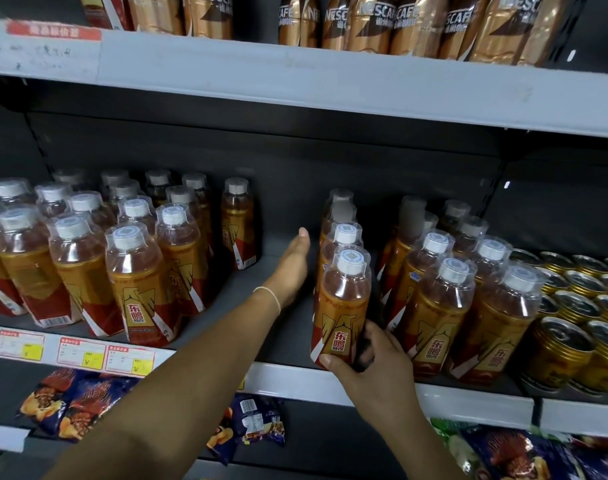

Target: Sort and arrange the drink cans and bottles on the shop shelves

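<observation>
At the left of the middle shelf (288,377) stands a block of amber energy-drink bottles (136,282), and just right of it, across the frame's centre, the left arm reaches deep into a bare gap, its left hand (290,268) released, fingers straight and together, palm turned toward a single-file row of the same bottles. The right hand (371,365) comes up from the lower right and wraps thumb and fingers round the base of that row's front bottle (344,306), which stands at the shelf's front edge. Further right stand more bottles (434,306), then gold cans (565,344).
</observation>
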Available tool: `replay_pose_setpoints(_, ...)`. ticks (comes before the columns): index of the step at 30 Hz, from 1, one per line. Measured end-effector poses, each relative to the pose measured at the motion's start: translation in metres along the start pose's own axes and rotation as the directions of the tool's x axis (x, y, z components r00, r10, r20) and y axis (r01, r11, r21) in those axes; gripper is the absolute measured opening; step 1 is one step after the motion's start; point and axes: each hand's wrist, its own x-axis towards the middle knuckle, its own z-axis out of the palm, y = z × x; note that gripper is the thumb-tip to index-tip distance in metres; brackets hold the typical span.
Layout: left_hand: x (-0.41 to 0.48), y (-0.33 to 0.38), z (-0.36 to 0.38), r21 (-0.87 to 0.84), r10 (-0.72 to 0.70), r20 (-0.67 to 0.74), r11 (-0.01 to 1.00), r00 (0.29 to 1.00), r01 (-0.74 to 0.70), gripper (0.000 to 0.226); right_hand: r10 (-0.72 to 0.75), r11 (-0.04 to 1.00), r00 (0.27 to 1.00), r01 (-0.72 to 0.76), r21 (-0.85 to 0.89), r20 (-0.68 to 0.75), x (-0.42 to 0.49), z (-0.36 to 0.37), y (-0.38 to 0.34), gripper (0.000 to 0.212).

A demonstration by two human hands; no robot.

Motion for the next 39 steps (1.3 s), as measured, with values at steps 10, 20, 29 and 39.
replay_pose_setpoints(10,0.018,-0.005,0.023,-0.308,-0.065,0.243,0.941,0.968,0.141,0.075,0.01,0.99,0.998,-0.019,-0.141,-0.061,-0.004,0.013,0.0,0.089)
replay_pose_setpoints(20,0.024,-0.013,0.021,-0.289,-0.093,0.364,0.935,0.927,0.207,0.081,0.032,0.931,0.995,-0.066,-0.358,-0.099,-0.009,0.015,-0.004,0.087)
replay_pose_setpoints(29,0.023,-0.012,0.023,-0.351,-0.069,0.397,0.91,0.915,0.22,0.086,0.061,0.921,0.996,-0.084,-0.38,-0.073,-0.008,0.014,-0.008,0.08)
replay_pose_setpoints(39,0.015,-0.006,0.034,-0.34,-0.065,0.387,0.917,0.92,0.208,0.082,0.097,0.916,0.991,-0.124,-0.382,-0.089,-0.007,0.009,-0.007,0.078)
